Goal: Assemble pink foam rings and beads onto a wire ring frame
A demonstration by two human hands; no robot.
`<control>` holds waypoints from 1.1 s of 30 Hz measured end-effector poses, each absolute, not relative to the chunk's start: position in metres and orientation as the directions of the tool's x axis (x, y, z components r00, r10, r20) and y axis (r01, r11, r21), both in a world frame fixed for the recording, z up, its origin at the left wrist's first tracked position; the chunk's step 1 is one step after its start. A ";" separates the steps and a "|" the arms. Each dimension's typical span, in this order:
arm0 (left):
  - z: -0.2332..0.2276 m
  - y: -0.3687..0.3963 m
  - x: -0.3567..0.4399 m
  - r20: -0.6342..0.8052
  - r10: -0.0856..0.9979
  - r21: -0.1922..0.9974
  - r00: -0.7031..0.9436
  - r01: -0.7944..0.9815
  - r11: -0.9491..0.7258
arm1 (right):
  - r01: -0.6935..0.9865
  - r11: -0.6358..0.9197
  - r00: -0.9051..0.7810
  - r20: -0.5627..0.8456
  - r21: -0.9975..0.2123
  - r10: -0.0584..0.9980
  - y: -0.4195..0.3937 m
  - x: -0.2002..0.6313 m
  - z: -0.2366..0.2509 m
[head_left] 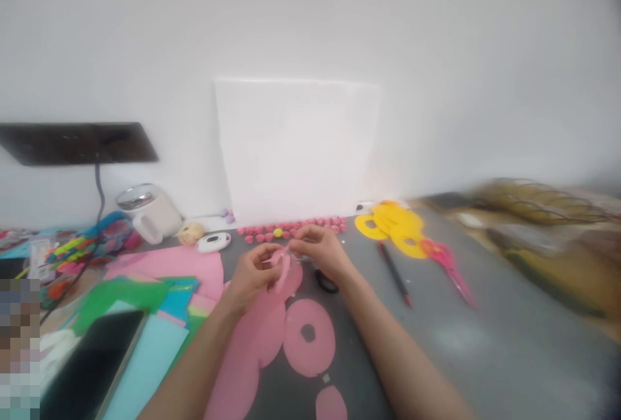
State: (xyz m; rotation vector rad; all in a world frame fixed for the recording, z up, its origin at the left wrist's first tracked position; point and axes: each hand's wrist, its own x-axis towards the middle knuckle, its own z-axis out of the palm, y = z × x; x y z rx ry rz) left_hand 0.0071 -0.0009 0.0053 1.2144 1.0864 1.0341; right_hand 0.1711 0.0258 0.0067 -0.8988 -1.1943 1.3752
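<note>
My left hand (251, 271) and my right hand (317, 250) meet over the grey table (485, 342), both pinching a curled pink paper strip (283, 269) between the fingertips. Just below them lie pink paper cutouts: a ring with a hole (309, 337), a rounded piece (257, 336) under my left forearm and a small disc (331, 402). A black scissor handle (326, 281) shows under my right wrist. A row of small pink balls (291, 227) with one yellow one lies beyond the hands, by a white board (297, 148) leaning on the wall.
Yellow paper rings (392, 224), pink scissors (449, 268) and a dark pen (395, 273) lie to the right. Left: coloured paper sheets (145, 303), a dark phone (92, 368), a white mug (150, 213), a small white device (213, 241). A wire basket (538, 203) stands far right.
</note>
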 end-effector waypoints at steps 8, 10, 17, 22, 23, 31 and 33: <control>0.009 0.001 0.005 -0.085 0.974 0.966 0.208 -0.222 0.131 | -0.197 0.078 -0.131 0.105 -0.977 0.986 0.029 0.172 0.004; 0.010 0.001 0.005 -0.091 0.975 0.955 0.200 -0.259 0.143 | -0.213 0.071 -0.140 0.103 -0.974 0.985 0.030 0.172 0.003; 0.012 0.001 0.003 -0.119 0.970 0.930 0.213 -0.317 0.184 | -0.247 0.071 -0.171 0.116 -0.966 0.978 0.032 0.174 -0.002; 0.011 0.001 0.003 -0.143 0.963 0.939 0.229 -0.274 0.205 | -0.247 0.073 -0.192 0.123 -0.966 0.974 0.031 0.174 0.000; 0.011 0.001 0.003 -0.142 0.962 0.942 0.231 -0.267 0.203 | -0.246 0.073 -0.193 0.122 -0.967 0.973 0.029 0.173 0.002; 0.012 0.001 0.003 -0.138 0.966 0.953 0.218 -0.238 0.190 | -0.230 0.079 -0.199 0.127 -0.970 0.972 0.028 0.172 0.005; 0.011 0.001 0.002 -0.134 0.967 0.951 0.218 -0.247 0.187 | -0.226 0.073 -0.205 0.121 -0.971 0.971 0.030 0.173 0.002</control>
